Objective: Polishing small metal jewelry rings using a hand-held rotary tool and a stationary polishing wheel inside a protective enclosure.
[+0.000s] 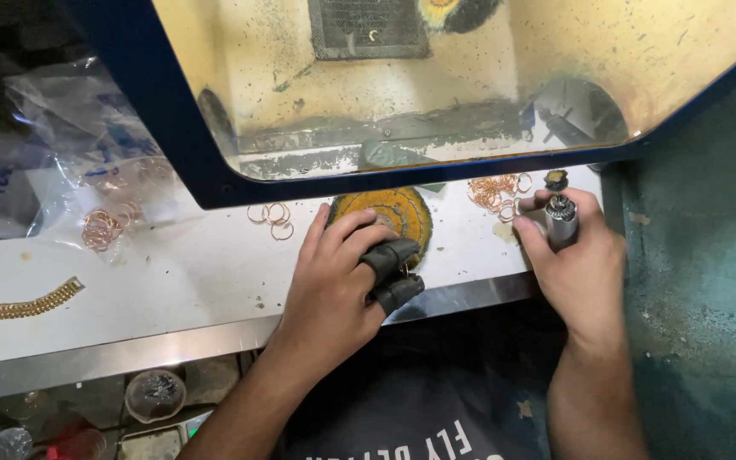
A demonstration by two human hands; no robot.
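My left hand (342, 273) rests on the white bench, its thumb and forefinger in black finger guards pinched on a small ring at about the edge of a round yellow buffing pad (398, 213). My right hand (577, 260) grips a silver rotary tool handpiece (560, 220) upright, its small dark polishing tip (556, 180) pointing away from me. A heap of thin copper-coloured rings (494, 192) lies just left of the tool. Three more rings (273, 216) lie left of the pad.
A blue-framed dusty polishing hood (172, 128) with a clear window hangs over the bench. At left lie a clear plastic bag (70, 111), more rings (100, 228) and a gold chain bracelet (23, 305). A teal wall (709, 255) closes the right side.
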